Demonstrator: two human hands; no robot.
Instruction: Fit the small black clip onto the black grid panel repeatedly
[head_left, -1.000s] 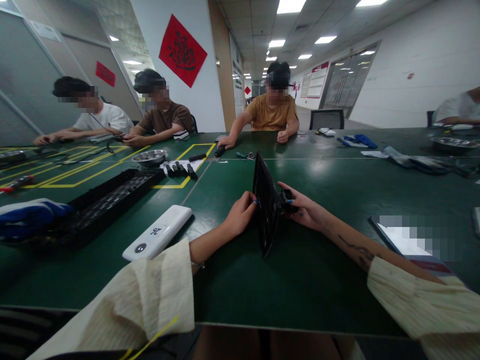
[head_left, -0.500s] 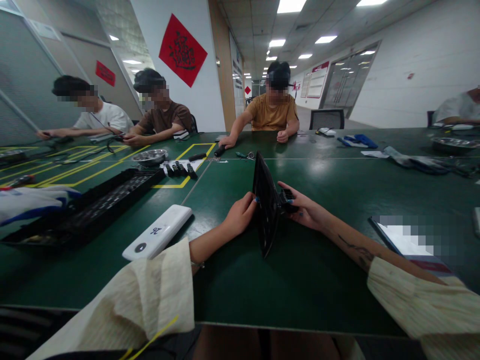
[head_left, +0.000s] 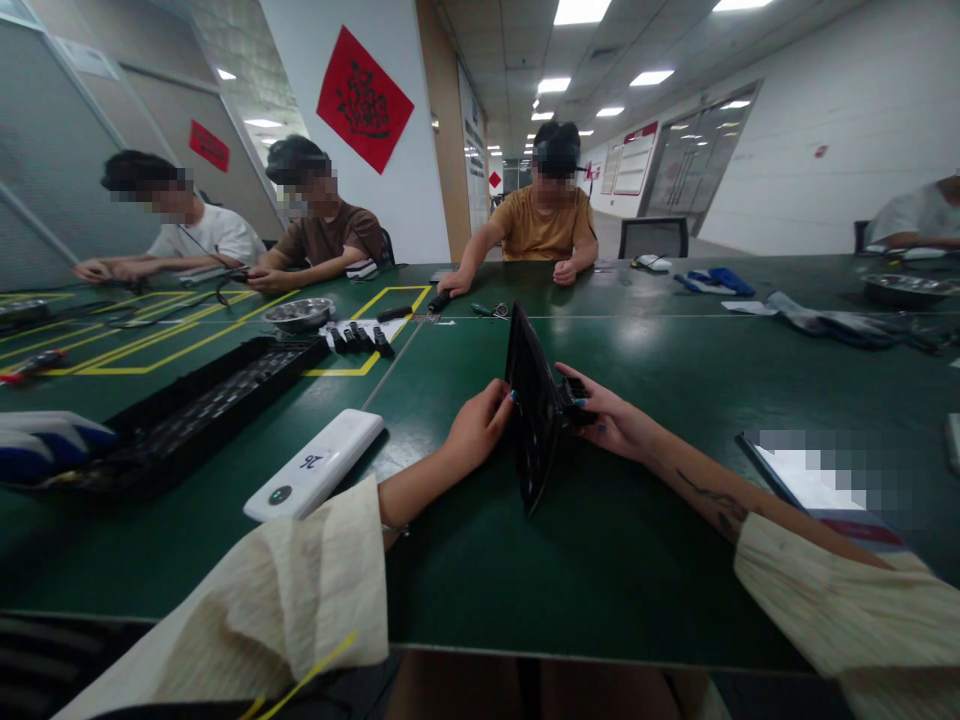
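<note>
A thin black panel [head_left: 531,420] stands tilted on edge above the green table, seen almost side-on. Its exact kind does not show. My left hand [head_left: 480,425] is closed at its left face, thumb and fingers pinched at the surface. On the right face sits a blocky black fitting [head_left: 574,395], and my right hand [head_left: 611,415] grips it from the right with the fingers curled around. Part of the right fingers is hidden behind the fitting. Left of my left forearm lies a white power bank [head_left: 319,462] marked 26.
A long black tray [head_left: 225,400] lies on the left, with a person's gloved hand [head_left: 52,440] over its near end. Beyond it are a metal bowl [head_left: 298,314] and several black parts [head_left: 360,340]. A phone-like device [head_left: 817,480] lies right; people sit across the table.
The gloved hand at the far left has drawn back leftward along the tray. My hands and the black panel have hardly moved.
</note>
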